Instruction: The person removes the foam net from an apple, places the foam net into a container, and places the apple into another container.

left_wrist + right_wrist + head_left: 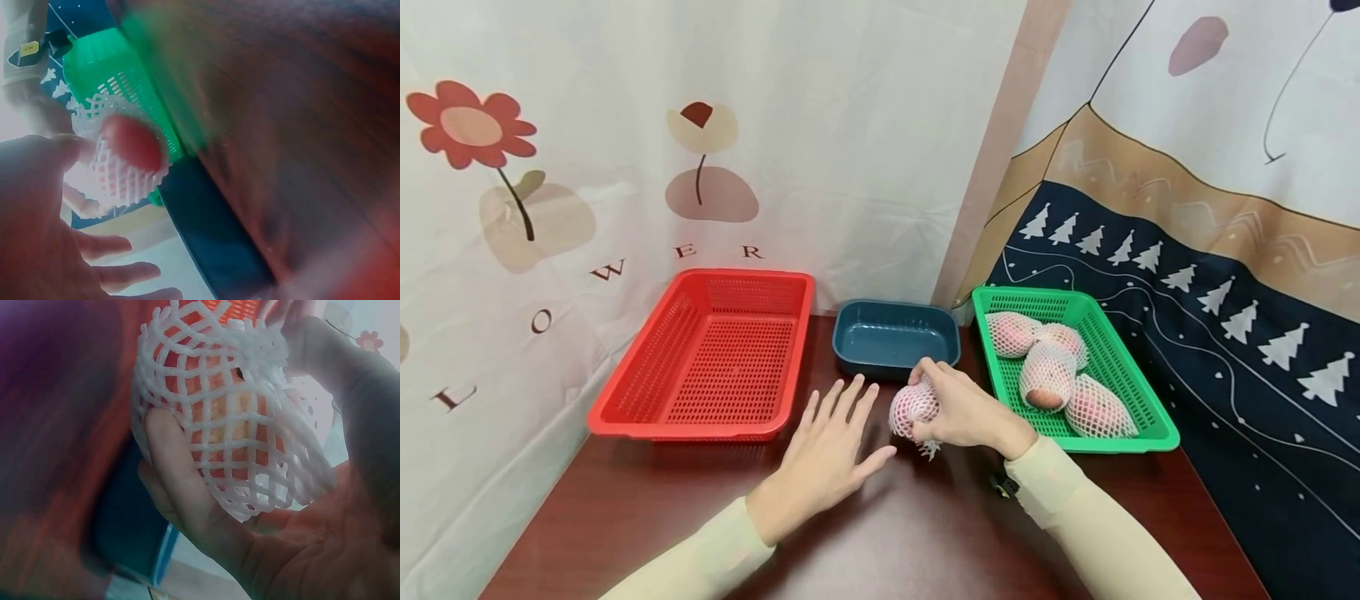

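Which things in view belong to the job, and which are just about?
Likely in the job:
netted fruit, held by right hand
left hand
green basket, holding other fruit
perhaps red basket, blue tray

Probably just about:
flower curtain
tree curtain

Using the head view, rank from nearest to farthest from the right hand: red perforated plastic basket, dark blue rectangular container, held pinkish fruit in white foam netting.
1. Held pinkish fruit in white foam netting: within the right hand.
2. Dark blue rectangular container: just beyond that hand.
3. Red perforated plastic basket: off to the left.
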Demonstrator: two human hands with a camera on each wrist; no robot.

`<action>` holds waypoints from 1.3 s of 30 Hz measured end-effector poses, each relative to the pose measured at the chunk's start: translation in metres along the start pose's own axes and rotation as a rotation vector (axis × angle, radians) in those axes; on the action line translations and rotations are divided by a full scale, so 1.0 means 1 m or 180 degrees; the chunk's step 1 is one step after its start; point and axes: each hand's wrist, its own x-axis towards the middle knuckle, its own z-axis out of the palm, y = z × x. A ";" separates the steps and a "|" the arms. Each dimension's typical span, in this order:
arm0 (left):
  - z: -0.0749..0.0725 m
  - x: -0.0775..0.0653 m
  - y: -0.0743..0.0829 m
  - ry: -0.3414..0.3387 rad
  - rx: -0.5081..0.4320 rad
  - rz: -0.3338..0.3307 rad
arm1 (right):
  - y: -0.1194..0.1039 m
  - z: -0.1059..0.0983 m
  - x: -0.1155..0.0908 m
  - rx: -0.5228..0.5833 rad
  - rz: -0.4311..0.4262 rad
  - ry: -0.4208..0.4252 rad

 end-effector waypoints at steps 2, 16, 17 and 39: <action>0.001 -0.002 -0.002 -0.0021 -0.0015 -0.0013 | 0.001 0.005 0.002 0.0021 0.0051 -0.0016; 0.003 -0.010 -0.008 -0.0104 -0.0067 -0.0054 | 0.003 0.029 0.008 0.0798 0.0658 -0.0131; 0.003 -0.010 -0.008 -0.0096 -0.0072 -0.0054 | 0.004 0.030 0.007 0.0839 0.0702 -0.0134; 0.002 -0.011 -0.013 -0.0248 -0.0231 -0.0112 | 0.012 0.027 -0.007 0.0328 0.0859 -0.0048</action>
